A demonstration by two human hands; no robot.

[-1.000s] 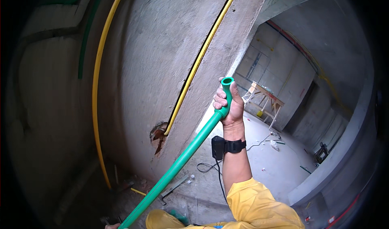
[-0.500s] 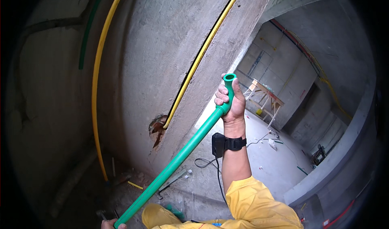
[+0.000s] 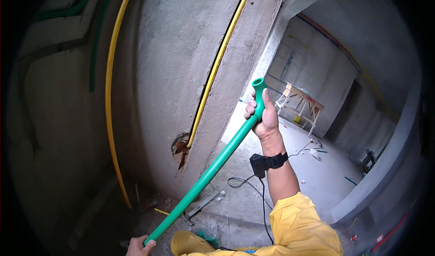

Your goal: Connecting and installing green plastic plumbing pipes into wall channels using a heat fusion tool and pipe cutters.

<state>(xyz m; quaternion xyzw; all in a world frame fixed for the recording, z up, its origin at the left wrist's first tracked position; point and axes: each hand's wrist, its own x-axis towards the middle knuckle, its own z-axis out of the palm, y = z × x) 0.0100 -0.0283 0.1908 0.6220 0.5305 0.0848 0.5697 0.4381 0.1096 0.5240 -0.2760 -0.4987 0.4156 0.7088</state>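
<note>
A long green plastic pipe [image 3: 199, 183] slants across my view from lower left to upper right. At its upper end sits a curved green pipe fitting [image 3: 259, 97] with a round open mouth facing up. My right hand [image 3: 266, 113] is closed round this fitting, thumb along its side. A black strap with a small box and cable [image 3: 268, 162] is on that wrist. Down at the lower edge, my left hand [image 3: 141, 247] grips the pipe's other end; part of that hand is cut off by the frame.
Yellow conduit [image 3: 217, 66] runs down a grooved concrete wall [image 3: 176, 52] into a broken hole [image 3: 181, 148]. Another yellow conduit [image 3: 109, 93] hangs at left. On the floor lies a hammer [image 3: 199, 208]. Through the doorway stands a wooden sawhorse bench [image 3: 301, 100].
The pipe and both hands have shifted a little right in view, and more of my left hand shows. The surroundings have shifted too, as the head view moved. Both hands keep their grip.
</note>
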